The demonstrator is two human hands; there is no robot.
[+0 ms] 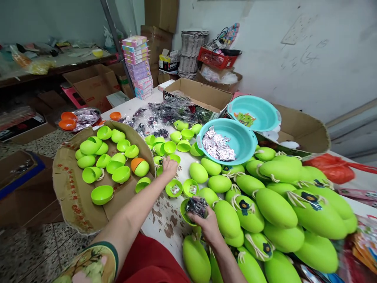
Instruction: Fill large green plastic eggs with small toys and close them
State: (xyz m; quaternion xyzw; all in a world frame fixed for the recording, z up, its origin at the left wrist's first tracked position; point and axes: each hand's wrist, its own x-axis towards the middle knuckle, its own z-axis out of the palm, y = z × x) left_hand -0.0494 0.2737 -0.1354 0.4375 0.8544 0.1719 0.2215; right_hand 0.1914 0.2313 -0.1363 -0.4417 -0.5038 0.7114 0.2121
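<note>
My left hand (170, 168) reaches in among the green plastic egg halves, its fingers curled at the rim of one green half shell (174, 158); the fingertips are partly hidden. My right hand (210, 226) is closed on a clear bag of dark pieces (196, 206). That bag sits in the mouth of another green half shell (184, 210), close to my fingers. Between my hands, two green half shells (173, 188) stand open side by side, each with small white packets in it. To the right lies a heap of closed green eggs (275, 208), several with cord loops and dark flower shapes.
A cut-down cardboard box (66, 184) at the left holds green halves and an orange-and-green egg. Two turquoise basins (247, 147) stand behind the egg heap, the nearer with white packets. Bagged dark pieces (173, 110) and an open carton (200, 88) are at the back.
</note>
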